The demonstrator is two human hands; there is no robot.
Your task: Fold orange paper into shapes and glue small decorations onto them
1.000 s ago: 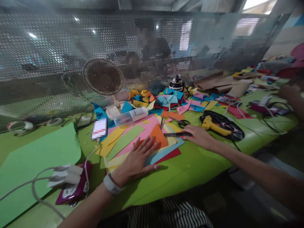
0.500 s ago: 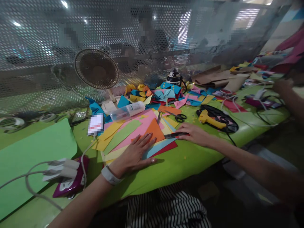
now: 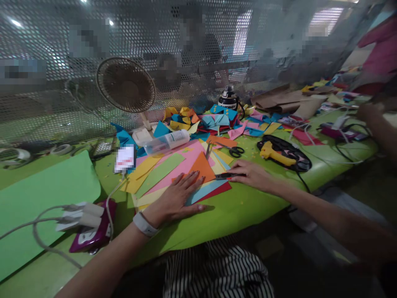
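My left hand (image 3: 180,194) lies flat with its fingers spread, pressing on an orange paper triangle (image 3: 201,167). My right hand (image 3: 252,176) is closed around a slim black utility knife with a red part (image 3: 225,176); its front end touches the orange paper's right corner. Under and around the orange piece are light blue paper (image 3: 201,192), red paper (image 3: 218,191), pink paper (image 3: 164,176) and a green strip (image 3: 161,174). Black-handled scissors (image 3: 235,151) lie just beyond the knife, their blades pointing left.
A yellow glue gun (image 3: 276,155) rests on a black tray at right. Behind the papers lie a clear bottle (image 3: 166,141), folded paper pieces (image 3: 182,118) and a fan (image 3: 126,85). At left are a purple power strip (image 3: 93,227) with cables and a green sheet (image 3: 46,207). Another person's arm shows far right.
The view has tipped slightly. Both hands keep nearly the same place, the left flat on the orange paper and the right around the knife at its corner.
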